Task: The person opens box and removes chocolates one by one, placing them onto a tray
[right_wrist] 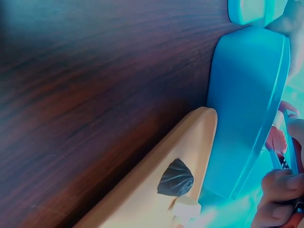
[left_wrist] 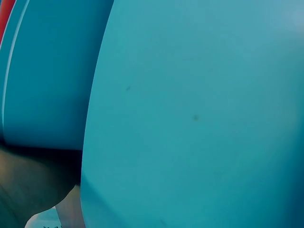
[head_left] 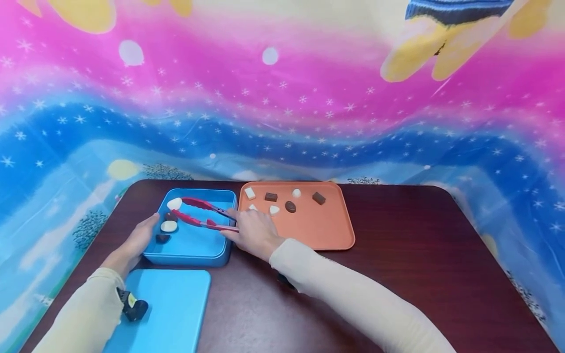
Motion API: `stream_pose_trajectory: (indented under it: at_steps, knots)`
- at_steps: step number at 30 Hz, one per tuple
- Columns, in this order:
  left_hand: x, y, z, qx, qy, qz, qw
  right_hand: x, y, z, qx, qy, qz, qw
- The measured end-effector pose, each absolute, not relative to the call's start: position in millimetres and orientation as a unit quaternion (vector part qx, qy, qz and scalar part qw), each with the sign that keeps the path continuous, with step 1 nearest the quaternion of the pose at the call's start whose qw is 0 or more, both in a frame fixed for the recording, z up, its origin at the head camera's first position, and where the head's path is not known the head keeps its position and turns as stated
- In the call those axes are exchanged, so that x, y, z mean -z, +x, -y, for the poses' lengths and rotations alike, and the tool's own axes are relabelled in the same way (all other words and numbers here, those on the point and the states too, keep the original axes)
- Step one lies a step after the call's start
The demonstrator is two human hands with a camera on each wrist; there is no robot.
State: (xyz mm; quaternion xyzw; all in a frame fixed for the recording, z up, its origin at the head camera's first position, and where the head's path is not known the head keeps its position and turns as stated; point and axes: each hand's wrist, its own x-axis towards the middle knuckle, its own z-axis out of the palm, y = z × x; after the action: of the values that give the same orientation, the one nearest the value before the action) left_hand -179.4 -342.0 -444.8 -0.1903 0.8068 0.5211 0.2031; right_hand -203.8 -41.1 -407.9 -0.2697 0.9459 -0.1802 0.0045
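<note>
My right hand (head_left: 256, 233) grips a pair of tongs (head_left: 198, 221) with red tips, reaching over the blue box (head_left: 203, 250). The tong tips are spread at a white chocolate-shaped piece (head_left: 174, 203) near the box's far left corner. Below it along the left side lie a brown piece (head_left: 170, 216), an oval white piece (head_left: 169, 226) and a dark piece (head_left: 163, 239). My left hand (head_left: 139, 240) rests against the box's left outer wall, its fingers partly hidden. In the right wrist view, fingers (right_wrist: 280, 190) wrap the tongs beside the box wall (right_wrist: 247, 95).
An orange tray (head_left: 309, 235) right of the box carries several white and brown pieces, including a brown oval (head_left: 290, 206) and a brown block (head_left: 319, 198). A blue lid (head_left: 176, 304) lies in front of the box on the dark wooden table (head_left: 397, 255). A printed cloth (head_left: 282, 98) hangs behind.
</note>
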Motion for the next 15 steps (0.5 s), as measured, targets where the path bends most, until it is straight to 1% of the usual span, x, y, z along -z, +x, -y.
stream_pose_trajectory:
  at_steps: [5,15]
  knots:
    - [445,-178,343,-0.521,-0.186,-0.808,0.203,408,-199,33,0.198,-0.263,-0.944,0.007]
    - [446,-180,343,-0.53,-0.178,-0.803,0.205,409,-191,10,0.207,-0.274,-0.939,-0.011]
